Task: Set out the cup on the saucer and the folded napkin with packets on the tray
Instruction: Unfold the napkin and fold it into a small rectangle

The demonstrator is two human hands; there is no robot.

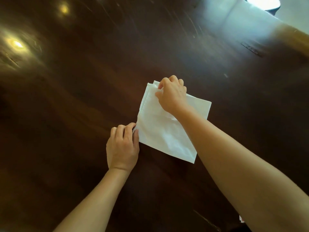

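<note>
A white cloth napkin (pixel 160 129), folded into a rough square, lies flat on the dark wooden table (pixel 83 97). My left hand (pixel 122 148) pinches its near left corner between thumb and fingers. My right hand (pixel 172 94) grips the far left corner, with my forearm crossing over the napkin's right half. No cup, saucer, packets or tray can be seen.
The glossy table top reflects two ceiling lights at the far left (pixel 16 44). A pale, bright area lies beyond the table's far right edge (pixel 250 20). A small white and red scrap shows at the bottom right edge (pixel 241 219).
</note>
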